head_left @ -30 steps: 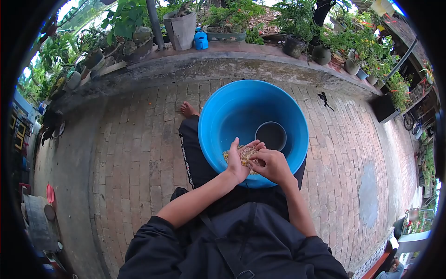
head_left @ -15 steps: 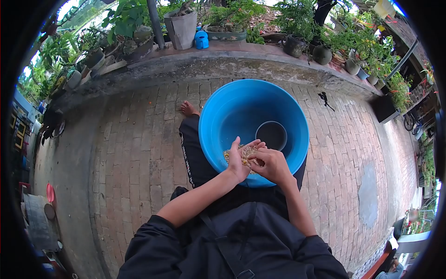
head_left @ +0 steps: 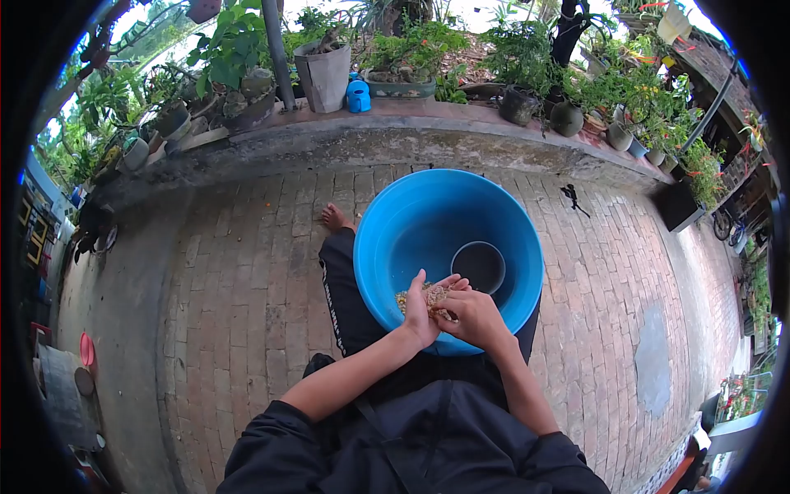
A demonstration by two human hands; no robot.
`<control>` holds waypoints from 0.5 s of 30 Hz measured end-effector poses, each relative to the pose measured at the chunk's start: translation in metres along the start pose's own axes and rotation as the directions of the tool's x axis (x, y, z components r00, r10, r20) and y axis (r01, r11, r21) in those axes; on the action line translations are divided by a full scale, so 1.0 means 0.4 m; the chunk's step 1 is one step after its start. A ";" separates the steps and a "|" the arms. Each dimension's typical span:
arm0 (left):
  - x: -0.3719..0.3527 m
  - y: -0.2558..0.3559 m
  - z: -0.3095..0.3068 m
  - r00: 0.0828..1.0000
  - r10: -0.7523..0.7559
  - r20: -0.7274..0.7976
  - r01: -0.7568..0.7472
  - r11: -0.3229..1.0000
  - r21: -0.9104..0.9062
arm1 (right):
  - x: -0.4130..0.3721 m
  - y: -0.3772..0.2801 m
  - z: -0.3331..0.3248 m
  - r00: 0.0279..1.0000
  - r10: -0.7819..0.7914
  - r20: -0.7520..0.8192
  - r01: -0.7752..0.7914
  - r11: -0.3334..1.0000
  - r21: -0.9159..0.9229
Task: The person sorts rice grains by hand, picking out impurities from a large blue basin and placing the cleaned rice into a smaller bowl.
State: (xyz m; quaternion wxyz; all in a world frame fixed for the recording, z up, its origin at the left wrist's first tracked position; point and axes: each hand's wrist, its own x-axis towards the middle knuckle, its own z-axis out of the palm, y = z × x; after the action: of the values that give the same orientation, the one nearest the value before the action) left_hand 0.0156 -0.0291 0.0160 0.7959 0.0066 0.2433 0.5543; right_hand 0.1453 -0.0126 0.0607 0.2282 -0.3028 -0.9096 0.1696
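A large blue plastic tub [head_left: 387, 210] rests between my legs. My left hand [head_left: 422, 313] is cupped, palm up, over its near side and holds a small heap of yellowish and pinkish-brown kernels [head_left: 434, 294]. Fingertips of my right hand [head_left: 477, 317] are pinched together at the heap, touching the kernels; whether one sits between them is too small to tell. More loose kernels [head_left: 401, 301] lie in the tub beneath my hands. Beyond my right hand, a round dark-grey bowl [head_left: 478, 267] with a pale rim stands inside the tub.
Brick paving [head_left: 230, 313] surrounds me. A low wall [head_left: 395, 148] runs ahead, bearing potted plants and a small blue watering can [head_left: 358, 95]. My bare foot [head_left: 336, 218] is left of the tub. A red dish [head_left: 86, 349] lies at far left.
The whole view has shifted, so the tub and hands appear lower. My right fingers have shifted slightly over the kernels, while my left hand keeps its cupped shape.
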 end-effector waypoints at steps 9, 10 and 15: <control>-0.004 0.003 0.006 1.000 -0.011 -0.026 0.011 1.000 0.016 | 0.007 0.002 0.004 0.997 -0.067 0.031 0.069 0.994 -0.084; -0.003 0.002 0.004 0.999 -0.012 -0.030 0.013 1.000 0.016 | 0.007 0.002 0.003 0.997 -0.066 0.032 0.068 0.994 -0.085; 0.000 0.001 0.002 1.000 -0.006 -0.021 0.006 1.000 0.008 | 0.004 0.006 0.000 0.997 -0.072 0.032 0.074 0.994 -0.084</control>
State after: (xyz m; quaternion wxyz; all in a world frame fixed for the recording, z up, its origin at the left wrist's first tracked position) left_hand 0.0155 -0.0285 0.0168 0.7950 0.0031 0.2538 0.5510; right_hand 0.1453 -0.0098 0.0599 0.2077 -0.2764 -0.9297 0.1266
